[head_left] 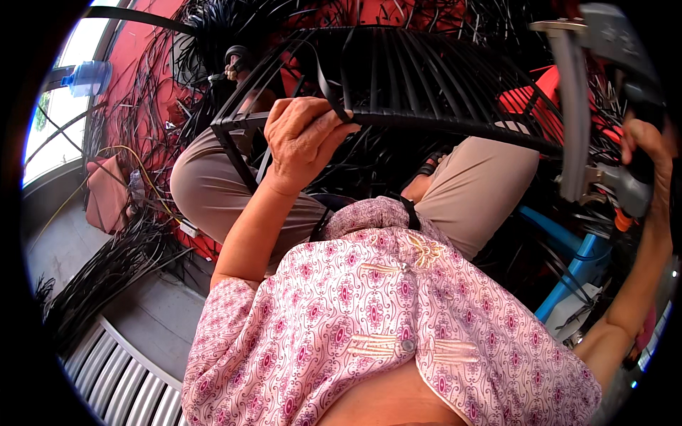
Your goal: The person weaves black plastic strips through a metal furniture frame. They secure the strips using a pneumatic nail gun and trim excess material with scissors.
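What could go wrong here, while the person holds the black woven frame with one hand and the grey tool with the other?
1. The left hand grips the black woven frame at its edge, pinching a loose strip; the strip might slip free or pinch the fingers.
2. The right hand holds a grey tool far out to the side, at the picture's rim; aiming it may be awkward.
3. Loose black strips cover the floor and could snag feet.

My left hand (302,138) grips a black strap (328,89) on the woven black frame (419,78) over my knees, right hand (643,145) on a grey tool (625,188).
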